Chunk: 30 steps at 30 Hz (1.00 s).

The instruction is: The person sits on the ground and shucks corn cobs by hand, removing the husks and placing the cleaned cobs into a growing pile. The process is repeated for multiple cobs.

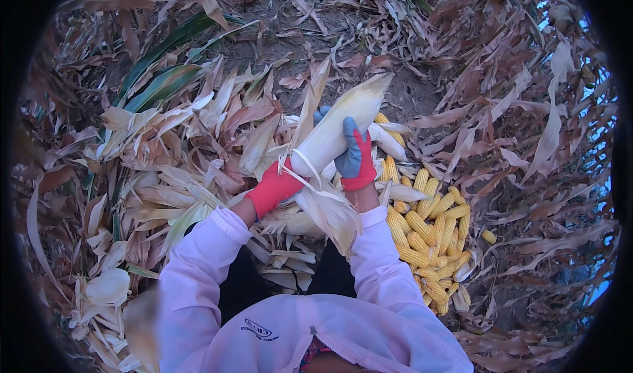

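Observation:
An ear of corn [339,126] in its pale husk slants up to the right between my hands, some husk leaves peeled loose and hanging toward my lap. My right hand [357,155], in a red and grey glove, is closed around its middle with the thumb on the near side. At the lower end of the ear is my left hand [275,187], gloved in red, its fingers mostly hidden behind husk strips. Loose husk leaves [326,211] droop below that hand. The kernels of this ear do not show.
To the right lies a pile of husked yellow corn cobs [428,231], with one short cob piece [488,236] apart from it. Discarded husks [178,188] heap up on the left. Dry corn stalks and leaves [527,129] surround the bare soil [264,40].

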{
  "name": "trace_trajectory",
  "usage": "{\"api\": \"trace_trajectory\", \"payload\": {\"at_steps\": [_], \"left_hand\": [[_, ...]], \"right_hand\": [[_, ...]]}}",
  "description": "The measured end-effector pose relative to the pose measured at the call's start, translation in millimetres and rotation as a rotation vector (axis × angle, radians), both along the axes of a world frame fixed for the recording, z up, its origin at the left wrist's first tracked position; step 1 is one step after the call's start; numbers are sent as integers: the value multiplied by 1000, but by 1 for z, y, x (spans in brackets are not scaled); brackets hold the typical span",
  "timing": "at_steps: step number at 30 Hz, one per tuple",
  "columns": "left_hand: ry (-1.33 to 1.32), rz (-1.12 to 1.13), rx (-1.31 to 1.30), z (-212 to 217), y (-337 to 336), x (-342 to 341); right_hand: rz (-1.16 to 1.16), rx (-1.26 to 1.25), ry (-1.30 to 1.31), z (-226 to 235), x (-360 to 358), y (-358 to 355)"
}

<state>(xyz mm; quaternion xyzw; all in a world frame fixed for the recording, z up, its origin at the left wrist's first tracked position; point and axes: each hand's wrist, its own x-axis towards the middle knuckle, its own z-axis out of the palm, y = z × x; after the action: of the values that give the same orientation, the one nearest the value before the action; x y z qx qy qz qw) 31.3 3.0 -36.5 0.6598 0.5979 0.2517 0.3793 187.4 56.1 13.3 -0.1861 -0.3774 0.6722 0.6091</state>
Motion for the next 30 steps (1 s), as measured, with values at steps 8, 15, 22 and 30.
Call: {"api": "trace_trajectory", "payload": {"at_steps": [8, 15, 22, 30], "left_hand": [[454, -281, 607, -120, -7, -26], [724, -217, -97, -18, 2, -18], [377, 397, 492, 18, 26, -51], [109, 725, 540, 38, 46, -79]], "right_hand": [[145, 997, -1361, -3, -69, -56], [-344, 459, -938, -10, -48, -6], [-20, -288, -121, -37, 2, 32], [303, -466, 212, -62, -59, -11]]}}
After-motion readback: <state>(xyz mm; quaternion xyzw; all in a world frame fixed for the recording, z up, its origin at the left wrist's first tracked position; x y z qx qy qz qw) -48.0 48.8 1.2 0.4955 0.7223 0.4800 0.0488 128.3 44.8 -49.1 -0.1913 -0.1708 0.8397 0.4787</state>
